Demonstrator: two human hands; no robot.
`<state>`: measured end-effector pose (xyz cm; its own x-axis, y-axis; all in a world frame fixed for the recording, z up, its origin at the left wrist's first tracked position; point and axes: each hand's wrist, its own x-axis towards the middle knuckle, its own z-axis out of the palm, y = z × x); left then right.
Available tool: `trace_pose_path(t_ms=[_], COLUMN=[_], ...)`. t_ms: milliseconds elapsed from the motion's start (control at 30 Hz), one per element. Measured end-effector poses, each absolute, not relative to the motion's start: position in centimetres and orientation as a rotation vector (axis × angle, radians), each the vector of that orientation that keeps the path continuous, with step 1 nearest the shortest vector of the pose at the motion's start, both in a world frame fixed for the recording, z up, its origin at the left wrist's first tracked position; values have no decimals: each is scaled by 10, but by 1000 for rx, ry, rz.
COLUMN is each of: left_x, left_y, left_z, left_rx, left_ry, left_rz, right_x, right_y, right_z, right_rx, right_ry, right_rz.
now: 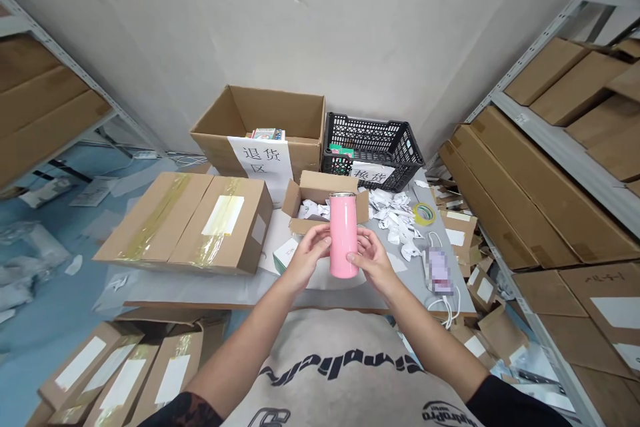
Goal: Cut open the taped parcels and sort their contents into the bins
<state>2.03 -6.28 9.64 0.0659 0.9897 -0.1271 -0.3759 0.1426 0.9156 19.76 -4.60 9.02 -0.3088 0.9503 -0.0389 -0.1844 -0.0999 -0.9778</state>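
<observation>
Over the gray table (210, 290), the head view shows a pink cup (343, 233), held upright. The left hand (309, 255) holds one side, and the right hand (372, 258) holds the other, thumb in front. Just behind sits a small open box (329, 181) with white paper (313, 209) inside. Yellow tape (419, 220) and a phone (439, 270) lie to the right.

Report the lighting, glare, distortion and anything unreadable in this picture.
In the head view, light falls softly and fairly evenly on the wall; in the head view, the pink tumbler looks glossy; in the head view, the side racks lean outward, likely wide-angle distortion; in the head view, the phone is masked by coarse pixels, its screen unreadable.
</observation>
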Motion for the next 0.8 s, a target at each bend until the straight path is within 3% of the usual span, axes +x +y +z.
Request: trace_pose_path(t_ms=[133, 367, 633, 800], left_x=[20, 22, 12, 14], left_y=[-64, -73, -80, -87], left_z=[97, 92, 96, 97], left_rx=[832, 859, 890, 917], left_ry=[832, 967, 1004, 907], left_rz=[1152, 1231, 1233, 1167], right_x=[197, 196, 192, 188], right_y=[-46, -43, -60, -66], right_z=[96, 96, 88, 91], right_rx=[-914, -1148, -908, -1036], right_ry=[-1301, -1713, -1251, -1356], right_rz=[1688, 1273, 1714, 1568])
